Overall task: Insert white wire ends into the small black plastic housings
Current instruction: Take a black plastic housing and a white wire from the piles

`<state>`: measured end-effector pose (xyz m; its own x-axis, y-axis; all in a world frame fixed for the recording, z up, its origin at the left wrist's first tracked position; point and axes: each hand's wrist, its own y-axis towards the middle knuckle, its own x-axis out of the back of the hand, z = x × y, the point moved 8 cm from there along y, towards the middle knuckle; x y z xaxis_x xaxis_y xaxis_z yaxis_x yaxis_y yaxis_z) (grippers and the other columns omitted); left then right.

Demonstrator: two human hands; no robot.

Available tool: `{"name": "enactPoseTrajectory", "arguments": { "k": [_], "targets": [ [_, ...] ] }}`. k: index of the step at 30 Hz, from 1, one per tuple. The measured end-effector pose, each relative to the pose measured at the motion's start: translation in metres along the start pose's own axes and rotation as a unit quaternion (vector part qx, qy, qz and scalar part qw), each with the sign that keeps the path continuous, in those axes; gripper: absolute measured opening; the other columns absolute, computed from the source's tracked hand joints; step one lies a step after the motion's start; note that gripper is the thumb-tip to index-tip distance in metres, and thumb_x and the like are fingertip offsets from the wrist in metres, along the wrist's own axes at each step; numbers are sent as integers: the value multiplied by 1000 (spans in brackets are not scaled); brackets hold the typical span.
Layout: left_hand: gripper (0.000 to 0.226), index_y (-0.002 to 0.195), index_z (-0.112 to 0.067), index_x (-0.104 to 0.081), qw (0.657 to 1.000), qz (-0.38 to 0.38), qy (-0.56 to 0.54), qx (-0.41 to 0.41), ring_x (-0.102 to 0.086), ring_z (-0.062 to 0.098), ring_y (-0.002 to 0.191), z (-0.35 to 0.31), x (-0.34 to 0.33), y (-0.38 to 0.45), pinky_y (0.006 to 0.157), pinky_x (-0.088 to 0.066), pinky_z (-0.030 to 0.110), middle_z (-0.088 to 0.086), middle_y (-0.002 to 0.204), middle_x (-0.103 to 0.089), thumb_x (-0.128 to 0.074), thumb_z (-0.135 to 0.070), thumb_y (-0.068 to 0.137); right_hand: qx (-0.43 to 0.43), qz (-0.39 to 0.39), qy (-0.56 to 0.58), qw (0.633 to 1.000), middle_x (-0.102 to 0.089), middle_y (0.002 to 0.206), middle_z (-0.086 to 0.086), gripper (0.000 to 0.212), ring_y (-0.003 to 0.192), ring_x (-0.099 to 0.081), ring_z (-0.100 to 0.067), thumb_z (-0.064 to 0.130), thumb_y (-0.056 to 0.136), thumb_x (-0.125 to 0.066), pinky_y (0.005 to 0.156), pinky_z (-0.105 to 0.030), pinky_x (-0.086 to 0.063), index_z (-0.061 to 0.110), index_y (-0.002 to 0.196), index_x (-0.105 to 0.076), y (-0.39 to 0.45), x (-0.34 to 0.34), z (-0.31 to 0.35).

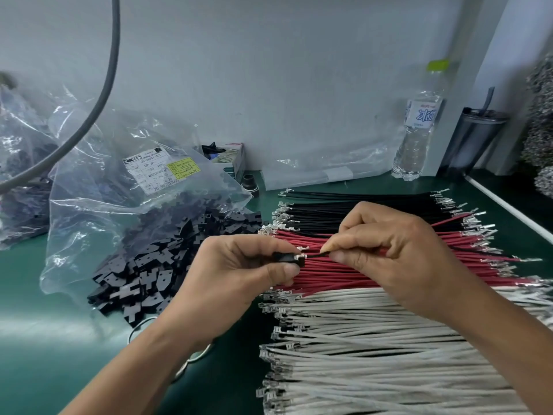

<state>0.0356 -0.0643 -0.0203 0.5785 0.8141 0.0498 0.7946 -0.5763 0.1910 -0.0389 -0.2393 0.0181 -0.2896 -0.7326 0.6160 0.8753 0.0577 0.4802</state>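
White wires (pixel 374 339) with crimped metal ends lie in a flat sheaf at the lower right of the frame, closest to you, on the green tabletop (pixel 36 310).

At the upper left, a grey cable (pixel 98 106) curves down across crinkled clear plastic bags. The nearer bag (pixel 119 181) carries a white label (pixel 152 172) with a small yellow sticker; you can partly make out "JS-8001-03", "PCS" and a line of digits, the rest being too blurred. Spilling from its mouth at centre left is a heap of small black plastic housings (pixel 143 274), flat, angular and matte.

Your left hand (pixel 239 265) is at centre frame, thumb and curled fingers pinching one black housing (pixel 285 257). Just beside it, your right hand (pixel 398 256) pinches a thin dark wire (pixel 314 255) between thumb and forefinger, its metal terminal touching the housing's opening; the other fingers are curled in.

Beneath both hands lie red wires (pixel 329 272), and beyond them black wires (pixel 359 209), all with bright metal terminals.

At the upper right stands a clear, ribbed plastic water bottle (pixel 419 130) with a green cap and a blue-and-white label whose characters are not legible. Just beside it is a dark metal tumbler (pixel 475 136).
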Motion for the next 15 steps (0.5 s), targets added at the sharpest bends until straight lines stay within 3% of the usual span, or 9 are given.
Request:
{"name": "enactPoseTrajectory", "arguments": {
  "k": [2, 5, 10, 15],
  "targets": [
    [20, 92, -18, -83, 999, 24, 31, -5, -73, 21, 75, 0, -3, 0, 74, -62, 26, 15, 86, -78, -82, -13, 73, -12, 24, 15, 1000, -63, 83, 6, 15, 81, -62, -19, 30, 81, -73, 68, -19, -47, 29, 92, -82, 0, -4, -3],
    [20, 91, -22, -83, 998, -6, 50, -21, -72, 22, 74, -1, 1, -1, 74, -63, 28, 14, 83, -78, -81, -16, 72, -21, 5, 1, 1000, -63, 83, 8, 12, 82, -62, -17, 24, 84, -76, 68, -20, -47, 29, 93, -81, -1, -6, -7],
    [17, 90, -23, -83, 982, -77, 153, -78, -73, 19, 74, -8, 8, -3, 71, -61, 26, -1, 81, -78, -82, -18, 74, 51, -43, -168, 983, -59, 83, 15, 13, 80, -58, -7, 29, 89, -71, 65, -30, -50, 25, 96, -80, -3, -12, 17],
    [18, 92, -24, -82, 989, -50, 122, -72, -73, 18, 71, -7, 3, -4, 69, -60, 24, 1, 80, -78, -82, -20, 74, 10, -55, -90, 994, -62, 86, 14, 9, 84, -62, -10, 25, 91, -71, 71, -36, -51, 22, 95, -79, -4, -13, 5]
  ]
}}
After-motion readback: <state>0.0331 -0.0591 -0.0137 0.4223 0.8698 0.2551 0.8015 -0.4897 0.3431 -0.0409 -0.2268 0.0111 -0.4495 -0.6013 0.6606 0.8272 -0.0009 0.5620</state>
